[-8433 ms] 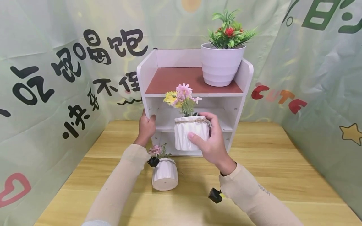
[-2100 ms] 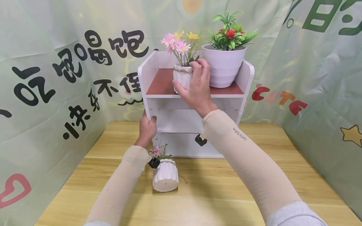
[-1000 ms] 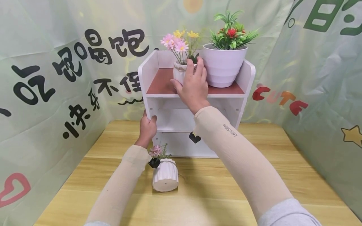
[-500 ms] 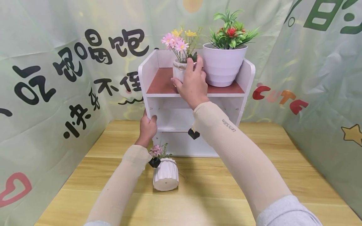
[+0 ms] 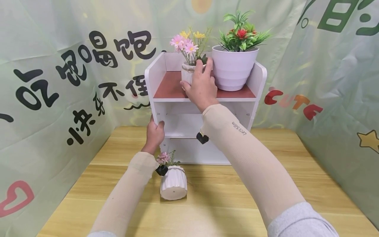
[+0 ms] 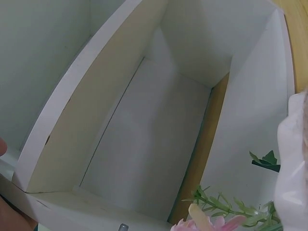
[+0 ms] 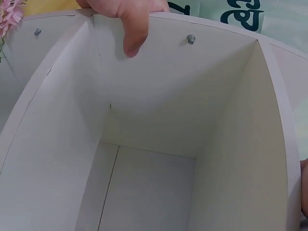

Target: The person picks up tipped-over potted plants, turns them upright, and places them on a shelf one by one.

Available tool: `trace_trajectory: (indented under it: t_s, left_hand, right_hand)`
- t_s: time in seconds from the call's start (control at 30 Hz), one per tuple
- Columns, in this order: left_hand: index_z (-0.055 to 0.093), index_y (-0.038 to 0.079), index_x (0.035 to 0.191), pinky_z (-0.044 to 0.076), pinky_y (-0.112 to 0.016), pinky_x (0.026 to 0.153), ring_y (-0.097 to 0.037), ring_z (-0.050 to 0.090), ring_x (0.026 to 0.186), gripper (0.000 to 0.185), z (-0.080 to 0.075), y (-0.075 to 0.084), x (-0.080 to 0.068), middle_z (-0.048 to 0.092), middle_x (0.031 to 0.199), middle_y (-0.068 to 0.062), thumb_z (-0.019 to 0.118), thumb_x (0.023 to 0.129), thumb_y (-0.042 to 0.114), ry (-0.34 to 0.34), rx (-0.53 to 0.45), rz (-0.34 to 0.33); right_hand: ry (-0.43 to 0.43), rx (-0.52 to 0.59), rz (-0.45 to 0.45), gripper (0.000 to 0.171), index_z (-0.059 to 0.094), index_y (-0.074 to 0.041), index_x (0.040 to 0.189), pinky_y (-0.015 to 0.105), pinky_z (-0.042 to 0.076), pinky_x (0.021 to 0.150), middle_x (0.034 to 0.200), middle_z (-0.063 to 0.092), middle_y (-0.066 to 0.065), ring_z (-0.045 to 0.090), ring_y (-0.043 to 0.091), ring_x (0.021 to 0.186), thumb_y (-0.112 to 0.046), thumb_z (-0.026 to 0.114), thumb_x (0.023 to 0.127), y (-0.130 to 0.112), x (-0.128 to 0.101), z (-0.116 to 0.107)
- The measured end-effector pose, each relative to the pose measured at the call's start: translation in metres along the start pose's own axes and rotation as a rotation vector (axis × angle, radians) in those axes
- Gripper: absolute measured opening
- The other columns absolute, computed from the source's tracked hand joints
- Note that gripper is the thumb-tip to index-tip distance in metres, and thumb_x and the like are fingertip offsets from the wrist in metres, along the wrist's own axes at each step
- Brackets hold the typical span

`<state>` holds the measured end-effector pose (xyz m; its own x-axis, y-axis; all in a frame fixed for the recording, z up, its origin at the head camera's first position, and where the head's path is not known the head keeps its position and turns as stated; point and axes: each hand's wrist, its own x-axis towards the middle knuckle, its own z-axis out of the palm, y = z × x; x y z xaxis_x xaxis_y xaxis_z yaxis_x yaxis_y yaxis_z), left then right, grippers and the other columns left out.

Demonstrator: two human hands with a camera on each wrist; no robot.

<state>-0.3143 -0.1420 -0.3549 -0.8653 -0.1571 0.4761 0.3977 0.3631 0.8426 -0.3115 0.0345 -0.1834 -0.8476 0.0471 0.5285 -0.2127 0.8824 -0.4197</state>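
In the head view, my right hand [image 5: 203, 86] holds a small white flower pot [image 5: 186, 73] with pink and yellow flowers on the red-brown top board of a white shelf unit [image 5: 204, 99]. The thumb lies on the pot's front and the fingers reach over its right rim. My left hand [image 5: 155, 134] grips the unit's left side panel; the right wrist view shows its thumb [image 7: 134, 36] bent over onto the inner face. Another small white pot [image 5: 174, 182] with pink flowers lies tipped on the table before the unit, its base facing me.
A large white pot [image 5: 234, 67] with green leaves and red flowers stands on the right of the top board, close beside my right hand. Raised side walls edge that board. The unit stands on a wooden table [image 5: 275, 171] between printed cloth walls [image 5: 44, 131].
My right hand has carried the flower pot from in front of the unit up onto its top board, then slightly farther back. My left hand has stayed on the side panel.
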Motion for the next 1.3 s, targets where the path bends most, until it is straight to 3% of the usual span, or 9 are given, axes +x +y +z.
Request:
trace_trajectory:
  t_s: [0.27,0.6,0.8,1.13,1.3]
  left_hand:
    - [0.035,0.001,0.145,0.039,-0.055,0.102,-0.039,0.051,0.122,0.048,0.000,-0.001,0.000,0.050,0.135,-0.024,0.042,0.098,0.009,-0.033,-0.037,0.001]
    - [0.036,0.002,0.145,0.040,-0.055,0.101,-0.040,0.052,0.120,0.049,-0.002,-0.003,0.001,0.053,0.133,-0.024,0.043,0.097,0.010,-0.006,0.004,-0.007]
    - [0.036,0.003,0.144,0.042,-0.055,0.099,-0.040,0.053,0.119,0.047,-0.001,-0.003,0.000,0.051,0.135,-0.022,0.041,0.099,0.010,-0.030,-0.013,-0.001]
    - [0.036,0.002,0.143,0.042,-0.055,0.099,-0.040,0.053,0.119,0.045,0.000,-0.001,-0.002,0.052,0.134,-0.023,0.041,0.099,0.009,-0.032,-0.011,-0.003]
    - [0.036,0.001,0.143,0.041,-0.055,0.100,-0.040,0.052,0.120,0.045,-0.001,0.000,-0.001,0.051,0.135,-0.023,0.041,0.100,0.010,-0.040,-0.002,0.000]
  right_hand:
    - [0.005,0.013,0.006,0.084,0.021,-0.013,0.151,0.048,0.052,0.082,0.159,0.001,0.012,0.062,0.038,0.087,-0.049,0.064,0.088,0.001,0.002,0.000]
    - [0.001,0.015,-0.008,0.085,0.018,-0.014,0.152,0.049,0.051,0.083,0.160,-0.003,0.010,0.058,0.041,0.092,-0.050,0.062,0.089,0.001,0.001,0.002]
    - [0.034,0.053,-0.057,0.082,0.017,-0.012,0.152,0.050,0.049,0.086,0.159,0.000,0.013,0.058,0.042,0.094,-0.044,0.060,0.090,0.006,-0.003,0.002]
    - [-0.059,0.057,-0.086,0.077,0.015,-0.011,0.153,0.050,0.043,0.098,0.161,-0.002,0.014,0.054,0.044,0.112,-0.039,0.054,0.094,0.012,-0.008,-0.014]
    - [-0.124,0.086,-0.133,0.073,0.019,-0.009,0.152,0.044,0.032,0.110,0.160,0.006,0.016,0.036,0.036,0.135,-0.036,0.053,0.095,0.018,-0.009,-0.029]
